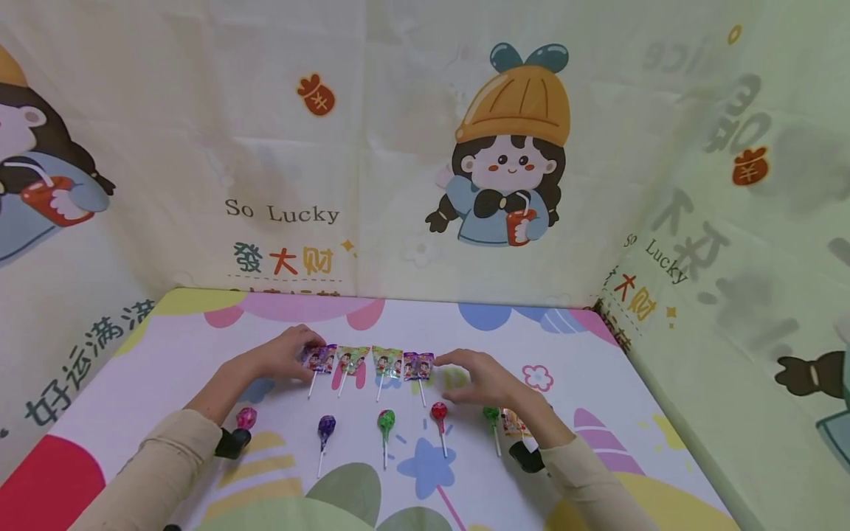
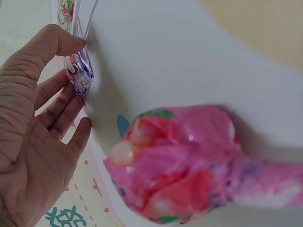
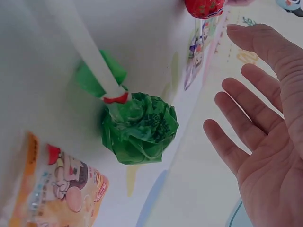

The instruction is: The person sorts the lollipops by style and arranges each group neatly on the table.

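Observation:
My left hand (image 1: 287, 355) is at the left end of a row of flat-wrapped lollipops, its fingertips at the edge of a purple-wrapped lollipop (image 1: 322, 359). In the left wrist view its fingers (image 2: 59, 106) are spread beside that wrapper. Two green-wrapped lollipops (image 1: 353, 360) (image 1: 387, 362) lie in the middle of the row. At the right end is another purple-wrapped lollipop (image 1: 418, 366). Beside it my right hand (image 1: 481, 377) stands with fingers apart and a fingertip right at the wrapper's edge; nothing is in its palm. All their sticks point towards me.
Nearer me lies a row of round lollipops: pink (image 1: 246, 418) by the left wrist, purple (image 1: 326, 426), green (image 1: 386, 422), red (image 1: 439, 413) and another green (image 1: 491, 415). An orange packet (image 3: 61, 187) lies partly hidden by the right wrist. Printed cloth walls (image 1: 392, 147) surround the table.

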`<state>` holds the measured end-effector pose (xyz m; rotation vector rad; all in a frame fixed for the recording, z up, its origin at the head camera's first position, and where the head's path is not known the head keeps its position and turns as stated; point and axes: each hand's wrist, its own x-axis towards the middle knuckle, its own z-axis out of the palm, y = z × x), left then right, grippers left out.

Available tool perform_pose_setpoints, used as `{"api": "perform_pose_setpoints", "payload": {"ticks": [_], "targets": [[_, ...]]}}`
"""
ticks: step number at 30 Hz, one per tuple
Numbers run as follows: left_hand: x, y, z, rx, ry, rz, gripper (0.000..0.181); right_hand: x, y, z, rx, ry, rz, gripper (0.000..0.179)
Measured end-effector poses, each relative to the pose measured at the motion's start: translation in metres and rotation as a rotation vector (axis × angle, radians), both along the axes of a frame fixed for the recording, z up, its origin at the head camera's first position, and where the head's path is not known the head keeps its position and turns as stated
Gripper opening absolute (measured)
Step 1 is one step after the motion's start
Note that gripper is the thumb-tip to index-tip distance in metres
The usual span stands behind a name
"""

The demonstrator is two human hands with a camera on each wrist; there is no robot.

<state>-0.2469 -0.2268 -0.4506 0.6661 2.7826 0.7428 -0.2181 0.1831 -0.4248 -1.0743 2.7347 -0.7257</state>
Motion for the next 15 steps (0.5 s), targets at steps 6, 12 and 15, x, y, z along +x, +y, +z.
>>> {"api": "perform_pose_setpoints", "payload": {"ticks": [6,12,15], "targets": [[0.000,0.001,0.001,-0.006,-0.004,0.005,0.058,0.008,0.006,0.001,-0.013,0.015,-0.006,0.054],[-0.001,0.001,-0.001,-0.008,0.000,0.007,0.060,0.013,0.011,0.004,-0.026,0.023,0.002,0.055],[-0.002,0.000,-0.002,-0.008,-0.001,0.006,0.060,0.016,0.014,0.005,-0.037,0.025,0.002,0.055]]}}
